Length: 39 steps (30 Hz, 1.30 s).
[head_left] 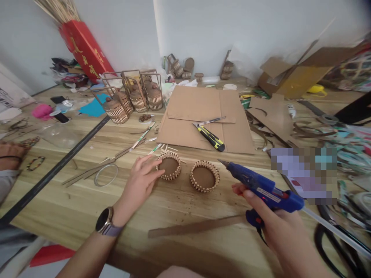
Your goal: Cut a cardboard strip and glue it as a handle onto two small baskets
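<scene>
My left hand (143, 175), with a watch on its wrist, holds the left side of a small round basket (177, 177) by its rim, thumb and finger parted along it. A second, similar round basket (205, 189) stands just to the right, apart from the first. Both have brown bases and walls of light and dark upright strips. In my right hand (268, 218) is a blue glue gun (252, 175), its nozzle pointing left above the right basket's far side. A clear glue stick (327, 222) sticks out of its back.
Behind the baskets, a black and yellow utility knife (211, 138) lies on cardboard (197, 102). Lidded baskets with handles (137, 98) stand back left. A brown strip (197, 227) lies in front. Scissors (333, 235) are at right; another person's hand (11, 154) is far left.
</scene>
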{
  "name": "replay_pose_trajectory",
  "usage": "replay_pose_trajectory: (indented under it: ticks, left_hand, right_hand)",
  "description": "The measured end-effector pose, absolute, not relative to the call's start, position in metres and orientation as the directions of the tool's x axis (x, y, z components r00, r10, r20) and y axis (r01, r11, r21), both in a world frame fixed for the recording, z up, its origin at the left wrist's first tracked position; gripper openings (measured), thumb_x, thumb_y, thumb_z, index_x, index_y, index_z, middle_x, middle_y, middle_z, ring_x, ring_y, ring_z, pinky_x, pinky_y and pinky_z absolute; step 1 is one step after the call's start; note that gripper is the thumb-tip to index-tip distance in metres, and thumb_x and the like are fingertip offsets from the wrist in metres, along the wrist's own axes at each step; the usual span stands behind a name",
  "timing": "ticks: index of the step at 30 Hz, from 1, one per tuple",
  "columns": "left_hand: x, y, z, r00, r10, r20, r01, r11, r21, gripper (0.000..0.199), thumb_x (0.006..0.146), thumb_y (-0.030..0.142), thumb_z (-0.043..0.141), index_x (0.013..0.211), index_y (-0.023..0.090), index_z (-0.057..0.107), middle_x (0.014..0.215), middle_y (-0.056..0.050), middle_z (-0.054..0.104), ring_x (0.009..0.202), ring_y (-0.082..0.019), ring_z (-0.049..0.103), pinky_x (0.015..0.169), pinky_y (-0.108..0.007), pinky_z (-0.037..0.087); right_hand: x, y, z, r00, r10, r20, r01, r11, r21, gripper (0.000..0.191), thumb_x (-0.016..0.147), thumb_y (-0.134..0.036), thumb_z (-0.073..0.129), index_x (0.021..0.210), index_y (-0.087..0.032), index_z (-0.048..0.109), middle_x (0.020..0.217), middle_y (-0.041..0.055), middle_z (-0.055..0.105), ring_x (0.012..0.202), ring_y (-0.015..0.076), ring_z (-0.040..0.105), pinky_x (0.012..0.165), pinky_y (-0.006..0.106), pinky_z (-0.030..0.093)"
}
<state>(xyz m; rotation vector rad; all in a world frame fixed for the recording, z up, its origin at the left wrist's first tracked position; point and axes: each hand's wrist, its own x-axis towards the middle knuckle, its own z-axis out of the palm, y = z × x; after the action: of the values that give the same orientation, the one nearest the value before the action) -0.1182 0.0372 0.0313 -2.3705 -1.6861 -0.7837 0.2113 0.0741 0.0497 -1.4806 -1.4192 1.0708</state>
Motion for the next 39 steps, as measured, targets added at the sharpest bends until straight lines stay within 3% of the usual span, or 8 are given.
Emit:
replay_pose_trajectory:
  ticks: [3,7,12,17,24,28,32,39]
  left_hand:
    - [-0.108,0.033,0.044,0.194,0.815,0.547,0.913,-0.353,0.203,0.034,0.096,0.005,0.044,0.122,0.018,0.062,0.127,-0.010,0.064,0.124,-0.027,0.048,0.103,-0.052,0.045]
    - [-0.069,0.034,0.061,0.238,0.773,0.587,0.863,-0.446,0.237,0.020,0.097,0.018,0.055,0.115,0.016,0.062,0.109,-0.008,0.068,0.105,-0.022,0.057,0.097,-0.040,0.049]
    - [-0.015,0.054,0.051,0.467,0.794,0.389,0.792,-0.571,0.214,0.039,0.087,0.028,0.071,0.122,0.012,0.060,0.113,-0.009,0.069,0.118,-0.031,0.052,0.099,-0.050,0.048]
    - [0.000,0.072,0.041,0.461,0.856,0.235,0.811,-0.514,0.279,0.009,0.091,0.018,0.063,0.095,0.015,0.070,0.093,-0.006,0.071,0.114,-0.030,0.054,0.099,-0.050,0.047]
    - [-0.017,0.068,0.035,0.456,0.850,0.265,0.778,-0.525,0.345,0.028,0.092,0.002,0.047,0.108,0.013,0.067,0.107,-0.008,0.070,0.132,-0.028,0.042,0.109,-0.048,0.042]
    - [-0.011,0.066,0.030,0.415,0.871,0.263,0.805,-0.487,0.340,0.027,0.091,0.012,0.058,0.117,0.012,0.064,0.114,-0.010,0.069,0.130,-0.032,0.043,0.109,-0.053,0.041]
    - [-0.006,0.069,0.026,0.395,0.878,0.270,0.800,-0.473,0.369,0.018,0.093,0.011,0.054,0.105,0.013,0.067,0.107,-0.009,0.071,0.125,-0.030,0.049,0.108,-0.051,0.044]
    - [-0.021,0.072,0.017,0.485,0.804,0.344,0.735,-0.588,0.339,0.031,0.094,0.010,0.054,0.123,0.016,0.059,0.119,-0.011,0.066,0.131,-0.028,0.046,0.109,-0.053,0.044]
  right_hand:
    - [0.218,0.077,0.055,0.041,0.999,-0.006,0.366,-0.020,-0.930,0.031,0.078,-0.055,0.068,0.083,-0.027,0.078,0.095,0.0055,0.078,0.094,0.0283,0.072,0.079,0.035,0.058]
    - [0.226,0.083,0.064,0.079,0.997,0.013,0.468,-0.026,-0.883,0.036,0.077,-0.059,0.064,0.085,-0.026,0.078,0.094,0.0051,0.077,0.089,0.0278,0.070,0.065,0.032,0.055]
    - [0.237,0.097,0.051,0.033,0.998,-0.055,0.490,-0.064,-0.869,0.044,0.072,-0.063,0.067,0.090,-0.024,0.077,0.095,0.0062,0.077,0.087,0.0283,0.070,0.057,0.031,0.051]
    - [0.236,0.099,0.042,0.033,0.991,-0.130,0.474,-0.130,-0.871,0.048,0.068,-0.064,0.065,0.090,-0.023,0.078,0.094,0.0069,0.077,0.091,0.0309,0.070,0.065,0.036,0.052]
    - [0.230,0.094,0.050,0.058,0.993,-0.102,0.475,-0.118,-0.872,0.050,0.065,-0.065,0.064,0.088,-0.023,0.078,0.091,0.0066,0.077,0.078,0.0270,0.067,0.058,0.034,0.047]
    - [0.230,0.092,0.048,0.077,0.993,-0.092,0.558,-0.119,-0.821,0.052,0.064,-0.066,0.063,0.087,-0.023,0.080,0.077,0.0057,0.075,0.069,0.0261,0.067,0.058,0.035,0.048]
    - [0.229,0.091,0.047,0.037,0.998,-0.059,0.608,-0.070,-0.791,0.049,0.068,-0.066,0.063,0.088,-0.025,0.080,0.075,0.0043,0.075,0.075,0.0277,0.069,0.060,0.034,0.050]
    - [0.237,0.093,0.051,-0.035,0.999,-0.017,0.684,0.012,-0.729,0.049,0.065,-0.068,0.061,0.082,-0.026,0.080,0.079,0.0046,0.078,0.080,0.0327,0.073,0.067,0.040,0.055]
